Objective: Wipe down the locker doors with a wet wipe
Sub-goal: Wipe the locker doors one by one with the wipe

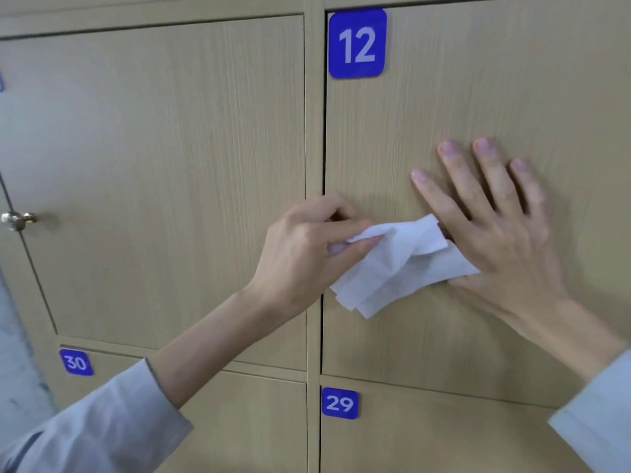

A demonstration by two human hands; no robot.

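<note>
A: Item one, the wet wipe (399, 264). Location?

B: White, crumpled and partly folded, lying against the locker door (495, 97) marked with the blue plate 12 (357, 43), low on its left side, near the gap beside the frame post (314, 131). It spans between the two hands.

A: Left hand (304, 247)?

B: Fingers curled, thumb and fingertips pinching the wipe's left upper edge. This hand sits over the post, just left of the wipe.

A: Right hand (498, 233)?

B: Flat on door 12, fingers straight and spread, tips pointing up and left. The wipe's right end runs under its thumb side and palm; whether the thumb clamps it, I cannot tell, as the thumb is hidden.

A: Surroundings?

B: Pale wood-grain lockers. Neighbouring door (153, 165) to the left, shut, with a brass knob (15, 220) at the far left edge. Below, two doors carrying blue plates 30 (75, 362) and 29 (340, 403). Both arms wear light grey-blue sleeves (102, 428), pushed back from the wrists.
</note>
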